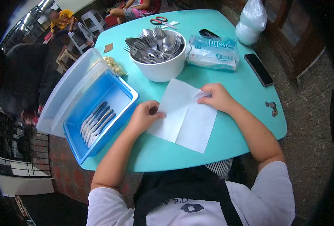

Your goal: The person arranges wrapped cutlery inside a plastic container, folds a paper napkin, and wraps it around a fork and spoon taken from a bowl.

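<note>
A white paper napkin [184, 116], unfolded with a crease down its middle, is held between my hands over the table. My left hand [146, 116] pinches its left edge between thumb and fingers. At the upper right corner, my right hand [216, 98] grips the paper, which bunches a little there. Just beyond the napkin stands a white bucket [157, 71] full of forks and spoons [155, 43]. To the left, a blue tray [118, 81] holds several cutlery bundles with metal handles, their lower ends wrapped in white [93, 132].
On the turquoise table [144, 154] lie a napkin pack [214, 54], a phone [259, 69], coins [272, 108] and orange-handled scissors [159, 20]. A clear lid [70, 90] leans by the tray, near a bag of pale round items [114, 66]. Other people sit beyond the table.
</note>
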Tool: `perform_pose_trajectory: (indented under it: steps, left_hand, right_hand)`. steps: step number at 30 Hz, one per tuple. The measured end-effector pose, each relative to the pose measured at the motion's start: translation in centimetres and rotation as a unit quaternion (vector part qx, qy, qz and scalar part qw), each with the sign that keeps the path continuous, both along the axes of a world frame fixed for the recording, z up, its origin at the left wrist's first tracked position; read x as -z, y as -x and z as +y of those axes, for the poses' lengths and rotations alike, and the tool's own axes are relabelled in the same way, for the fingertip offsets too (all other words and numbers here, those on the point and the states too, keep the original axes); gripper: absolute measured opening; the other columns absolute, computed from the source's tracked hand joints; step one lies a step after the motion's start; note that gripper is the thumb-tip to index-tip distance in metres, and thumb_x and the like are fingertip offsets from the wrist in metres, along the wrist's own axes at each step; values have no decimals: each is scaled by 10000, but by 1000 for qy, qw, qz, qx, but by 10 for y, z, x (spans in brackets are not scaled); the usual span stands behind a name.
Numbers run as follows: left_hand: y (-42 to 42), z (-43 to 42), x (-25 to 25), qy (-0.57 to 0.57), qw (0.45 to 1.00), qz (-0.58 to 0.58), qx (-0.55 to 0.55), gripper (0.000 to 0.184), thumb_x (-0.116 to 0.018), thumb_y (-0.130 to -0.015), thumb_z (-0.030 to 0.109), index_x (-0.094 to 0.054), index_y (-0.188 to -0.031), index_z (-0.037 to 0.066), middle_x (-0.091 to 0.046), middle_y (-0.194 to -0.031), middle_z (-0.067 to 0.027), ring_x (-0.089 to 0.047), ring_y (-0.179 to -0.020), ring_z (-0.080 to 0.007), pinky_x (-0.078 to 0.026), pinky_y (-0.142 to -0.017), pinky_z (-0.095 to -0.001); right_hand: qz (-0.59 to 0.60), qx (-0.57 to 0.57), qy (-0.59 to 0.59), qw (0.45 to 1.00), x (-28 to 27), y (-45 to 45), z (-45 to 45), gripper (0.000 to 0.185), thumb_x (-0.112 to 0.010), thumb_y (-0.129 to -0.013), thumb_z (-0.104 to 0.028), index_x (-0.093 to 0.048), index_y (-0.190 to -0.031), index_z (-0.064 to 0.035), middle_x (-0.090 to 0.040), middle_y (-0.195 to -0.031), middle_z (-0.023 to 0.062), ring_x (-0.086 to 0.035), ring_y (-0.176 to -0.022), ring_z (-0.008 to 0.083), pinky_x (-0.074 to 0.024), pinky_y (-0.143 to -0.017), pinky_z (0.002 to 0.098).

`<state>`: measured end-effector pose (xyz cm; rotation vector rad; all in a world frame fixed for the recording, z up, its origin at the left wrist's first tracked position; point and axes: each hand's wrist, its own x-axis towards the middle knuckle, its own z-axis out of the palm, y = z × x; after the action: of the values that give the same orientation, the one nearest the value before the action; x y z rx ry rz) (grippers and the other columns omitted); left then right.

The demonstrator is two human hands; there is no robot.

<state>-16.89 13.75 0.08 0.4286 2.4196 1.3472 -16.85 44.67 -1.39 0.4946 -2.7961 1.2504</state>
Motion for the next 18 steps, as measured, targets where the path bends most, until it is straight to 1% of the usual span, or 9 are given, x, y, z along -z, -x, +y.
perform_pose_trajectory:
  steps: [2,5,6,8,9,11,14,18]
  left_hand:
    - [4,-4,6,-17,999,21,22,128,-747,-784,14,-641,-856,16,-541,-734,40,-486,-684,-54,-395,-598,-248]
    - [3,-8,3,-17,996,51,66,141,-683,-753,-56,-644,-877,-2,-579,-814,-12,-550,-750,-99,-447,-665,-264]
    - [3,-9,2,-13,994,67,84,159,-660,-738,-73,-644,-881,-5,-589,-839,-34,-569,-772,-127,-458,-686,-273]
    - [3,-9,-4,-4,988,97,121,208,-614,-706,-106,-646,-889,-12,-608,-889,-77,-606,-816,-183,-482,-729,-291]
    - [1,-10,-6,9,985,114,132,215,-609,-698,-109,-647,-885,-11,-610,-893,-88,-610,-817,-204,-485,-725,-300]
    - [2,-9,-12,37,975,149,161,231,-598,-680,-115,-650,-879,-8,-615,-899,-110,-617,-818,-246,-491,-718,-318]
    - [-1,-7,-13,43,971,162,172,226,-592,-679,-116,-655,-864,-3,-610,-889,-116,-615,-820,-267,-496,-716,-341]
    - [-2,-7,-10,58,958,211,187,204,-623,-677,-96,-650,-855,0,-605,-884,-118,-614,-835,-289,-503,-721,-369]
  right_hand:
    - [9,-29,16,999,-2,2,1,302,-765,-692,-140,-714,-953,3,-673,-872,154,-651,-829,305,-511,-789,353]
    - [0,-76,58,995,-4,2,5,210,-713,-681,-50,-733,-890,-35,-669,-860,127,-646,-816,282,-509,-771,349]
    - [-7,-95,75,993,-5,4,5,200,-693,-676,-17,-740,-867,-49,-667,-859,118,-645,-814,273,-508,-764,348]
    - [-1,-111,81,991,-7,2,4,222,-647,-655,30,-745,-827,-69,-655,-852,93,-634,-830,258,-500,-760,342]
    - [4,-116,85,990,-7,1,4,244,-625,-644,54,-748,-808,-79,-649,-848,81,-628,-837,250,-496,-757,339]
    - [23,-126,56,990,-7,1,5,272,-601,-631,67,-750,-795,-89,-635,-842,68,-614,-854,241,-487,-763,335]
    - [38,-133,31,990,-7,-1,5,306,-570,-618,82,-751,-785,-99,-625,-844,57,-595,-874,237,-478,-771,333]
    - [50,-137,2,989,-9,-2,2,312,-552,-618,91,-745,-768,-102,-624,-846,59,-593,-878,239,-476,-768,338]
